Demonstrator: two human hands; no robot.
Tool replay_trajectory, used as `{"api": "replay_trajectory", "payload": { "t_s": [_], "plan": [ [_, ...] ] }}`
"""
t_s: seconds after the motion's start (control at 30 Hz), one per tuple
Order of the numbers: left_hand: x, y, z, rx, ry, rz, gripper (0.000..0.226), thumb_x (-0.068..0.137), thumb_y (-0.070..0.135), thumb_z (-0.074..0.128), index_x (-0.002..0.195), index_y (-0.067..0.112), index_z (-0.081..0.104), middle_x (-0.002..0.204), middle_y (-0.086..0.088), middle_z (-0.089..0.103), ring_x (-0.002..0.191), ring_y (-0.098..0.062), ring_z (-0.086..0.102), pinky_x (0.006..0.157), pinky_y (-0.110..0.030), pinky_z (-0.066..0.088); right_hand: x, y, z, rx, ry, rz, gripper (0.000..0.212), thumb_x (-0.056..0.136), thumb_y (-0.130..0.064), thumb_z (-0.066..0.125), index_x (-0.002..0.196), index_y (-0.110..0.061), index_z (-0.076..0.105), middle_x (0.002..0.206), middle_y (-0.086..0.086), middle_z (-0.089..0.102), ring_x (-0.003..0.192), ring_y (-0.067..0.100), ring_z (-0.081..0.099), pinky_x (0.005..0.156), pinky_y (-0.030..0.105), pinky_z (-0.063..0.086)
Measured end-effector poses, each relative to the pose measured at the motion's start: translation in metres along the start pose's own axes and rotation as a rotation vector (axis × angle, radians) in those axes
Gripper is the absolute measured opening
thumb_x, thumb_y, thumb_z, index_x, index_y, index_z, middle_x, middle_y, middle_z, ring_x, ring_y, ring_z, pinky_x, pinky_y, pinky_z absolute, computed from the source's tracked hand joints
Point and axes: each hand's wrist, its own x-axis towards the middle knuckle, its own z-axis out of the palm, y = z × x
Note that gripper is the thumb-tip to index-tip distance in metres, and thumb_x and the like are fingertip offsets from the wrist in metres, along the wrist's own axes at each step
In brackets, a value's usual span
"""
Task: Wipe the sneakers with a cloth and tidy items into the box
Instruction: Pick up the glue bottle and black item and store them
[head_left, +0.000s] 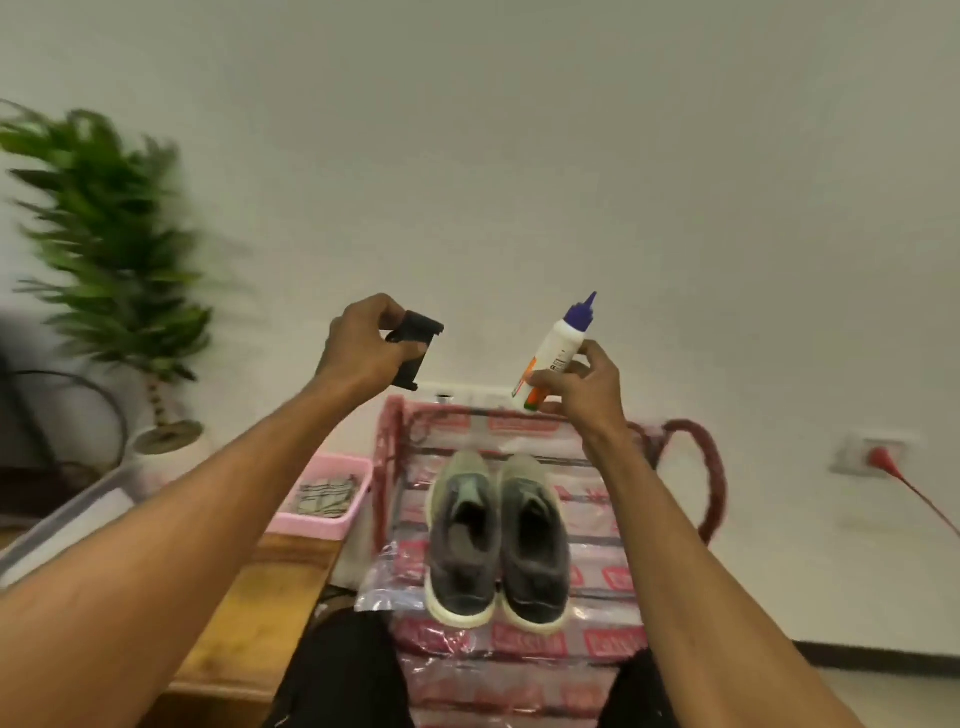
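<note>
Two bare forearms were seen in the head view, both raised in front of a pale wall. The left hand (363, 343) was curled round a small black plastic object (413, 348), with the thumb laid across its face and the fingers wrapped behind (what kind of object it was could not be told). The right hand (576, 389) was closed on the lower end of a white squeeze bottle (553, 353). The bottle was tilted with its purple nozzle cap (582, 312) pointed up and to the right, and an orange and green label was partly hidden by the fingers.

Below and between the hands, a pair of grey sneakers (460, 545) with pale soles was set side by side, toes away from the camera, on a plastic-wrapped pack (597, 644) printed in red and white. Just left of that pack, a pink box (311, 522) was placed on a wooden bench (270, 597), and a folded cloth (324, 498) with dark stripes was laid inside it. A clear plastic tub (67, 514) was partly shown at the left edge. A potted green plant (114, 234), blurred, was stood by the wall at the far left. At the right, a red plug (880, 457) was fitted in a wall socket (852, 457). Dark trousers (337, 670) were visible at the bottom.
</note>
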Motion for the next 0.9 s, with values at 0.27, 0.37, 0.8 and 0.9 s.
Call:
{"api": "replay_trajectory", "payload": {
  "t_s": [0.27, 0.37, 0.8, 0.9],
  "plan": [
    [-0.025, -0.102, -0.146, 0.011, 0.237, -0.263, 0.025, 0.076, 0.005, 0.079, 0.089, 0.009, 0.058, 0.104, -0.013, 0.064, 0.082, -0.022, 0.062, 0.043, -0.025, 0.052, -0.043, 0.002, 0.177, -0.033, -0.433, -0.014, 0.054, 0.068, -0.001, 0.083, 0.112, -0.012, 0.053, 0.098, 0.012, 0.07, 0.086, 0.03, 0.071, 0.072, 0.048, 0.06],
    [-0.058, -0.136, -0.201, 0.071, 0.366, -0.372, 0.025, 0.074, 0.007, 0.081, 0.088, 0.004, 0.06, 0.091, -0.013, 0.066, 0.084, -0.024, 0.066, 0.054, -0.032, 0.057, -0.076, 0.007, 0.235, -0.035, -0.609, -0.029, 0.054, 0.07, -0.003, 0.083, 0.113, -0.012, 0.053, 0.101, 0.012, 0.069, 0.087, 0.029, 0.071, 0.063, 0.035, 0.059],
    [-0.21, -0.274, -0.29, 0.029, 0.611, -0.818, 0.023, 0.077, -0.004, 0.074, 0.085, 0.008, 0.056, 0.087, -0.007, 0.065, 0.081, -0.025, 0.064, 0.062, -0.043, 0.058, -0.204, 0.091, 0.369, -0.295, -1.014, 0.033, 0.066, 0.072, -0.021, 0.086, 0.125, -0.029, 0.047, 0.128, -0.003, 0.058, 0.111, 0.02, 0.06, 0.086, 0.049, 0.057],
    [-0.241, -0.305, -0.293, 0.018, 0.628, -0.924, 0.025, 0.077, -0.002, 0.075, 0.082, 0.011, 0.055, 0.087, -0.003, 0.062, 0.079, -0.022, 0.061, 0.055, -0.037, 0.057, -0.226, 0.112, 0.382, -0.352, -1.072, 0.088, 0.074, 0.073, -0.02, 0.085, 0.135, -0.026, 0.045, 0.134, -0.002, 0.055, 0.118, 0.023, 0.057, 0.094, 0.049, 0.054]
  ]
}}
